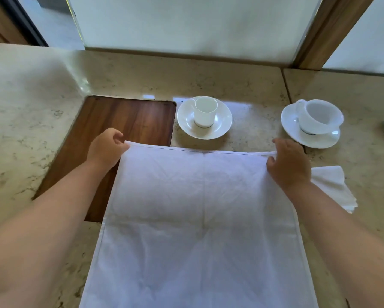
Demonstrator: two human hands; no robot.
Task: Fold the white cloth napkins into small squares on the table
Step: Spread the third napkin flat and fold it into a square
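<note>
Evidently both hands, left hand (107,147) and right hand (289,163), pinch the napkin (200,207) far edge.

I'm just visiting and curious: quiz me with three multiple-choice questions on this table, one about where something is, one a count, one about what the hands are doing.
1. Where does the wooden board lie?
A. left of the straight-sided cup
B. right of both cups
C. on the napkin

2. How many cups stand on saucers?
A. one
B. two
C. four

3. How is the spread napkin held?
A. crumpled in one fist
B. untouched
C. by its far corners, one per hand

Answers:
1 A, it lies left of the straight-sided cup.
2 B, that cup and the rounded cup.
3 C, left hand and right hand pinch the corners.
</note>
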